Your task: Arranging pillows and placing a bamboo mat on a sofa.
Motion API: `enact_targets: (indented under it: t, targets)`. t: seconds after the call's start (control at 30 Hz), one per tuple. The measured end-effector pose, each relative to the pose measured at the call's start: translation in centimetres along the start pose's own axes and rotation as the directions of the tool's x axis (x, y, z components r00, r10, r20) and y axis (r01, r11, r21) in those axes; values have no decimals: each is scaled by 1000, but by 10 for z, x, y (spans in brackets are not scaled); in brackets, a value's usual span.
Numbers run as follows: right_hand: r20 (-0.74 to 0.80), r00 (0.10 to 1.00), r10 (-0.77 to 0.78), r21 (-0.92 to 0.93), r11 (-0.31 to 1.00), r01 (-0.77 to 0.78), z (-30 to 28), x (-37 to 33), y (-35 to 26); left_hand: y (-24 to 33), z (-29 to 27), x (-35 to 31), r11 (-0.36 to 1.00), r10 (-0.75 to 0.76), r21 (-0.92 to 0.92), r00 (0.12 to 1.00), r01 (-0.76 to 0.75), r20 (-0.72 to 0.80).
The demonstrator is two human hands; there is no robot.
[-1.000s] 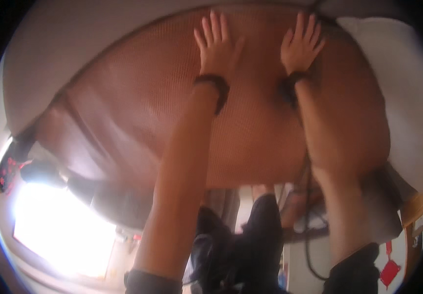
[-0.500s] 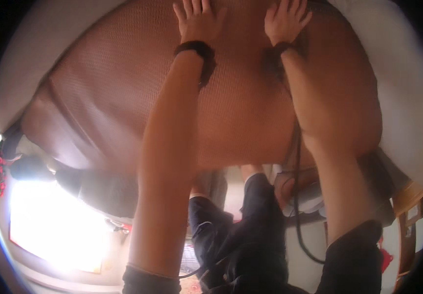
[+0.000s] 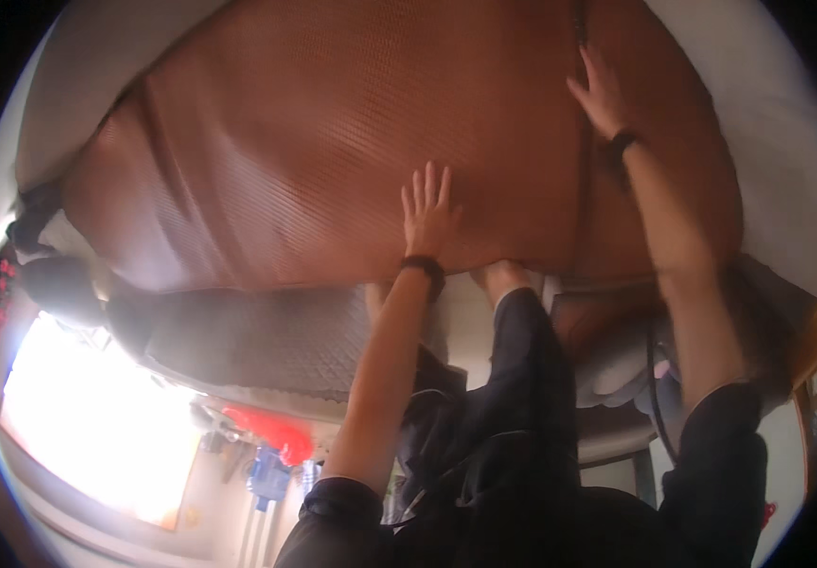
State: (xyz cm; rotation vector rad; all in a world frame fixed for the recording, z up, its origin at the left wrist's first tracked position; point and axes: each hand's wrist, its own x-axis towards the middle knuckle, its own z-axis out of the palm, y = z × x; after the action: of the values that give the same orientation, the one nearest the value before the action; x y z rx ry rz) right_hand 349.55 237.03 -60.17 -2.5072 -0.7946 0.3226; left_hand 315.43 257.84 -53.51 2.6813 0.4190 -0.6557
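Observation:
A large brown mat (image 3: 333,142) with a fine woven texture spreads across the upper half of the head view. My left hand (image 3: 430,210) lies flat on it close to its near edge, fingers stretched out and nothing held. Farther up and to the right, my right hand (image 3: 603,102) is on the mat with fingers apart. Its fingertips are beside a dark crease running toward the far side. Several folds ripple the mat's left part, while the middle looks smoother. Dark bands circle both my wrists.
Grey quilted fabric (image 3: 257,341) shows below the mat's near edge. Pale surfaces (image 3: 778,142) flank the mat. A bright window (image 3: 96,426) is at lower left, with a red item (image 3: 276,433) nearby. A dark cable (image 3: 655,398) hangs by my right arm.
My left hand has come back toward me, near the mat's near edge. My right hand has shifted right and slightly nearer. The folds at the mat's left look more pronounced.

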Motion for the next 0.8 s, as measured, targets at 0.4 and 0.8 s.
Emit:
enact_targets:
  t: [0.4,0.8]
  targets:
    - [131,765,630,383,680,-626,45,-255,-86,30,58,-19,988,-156,18,986,155,63]
    - [708,561,428,468,311,-827,-64,-329,-63,30,99,-304,929,-120,-251,864,271,489]
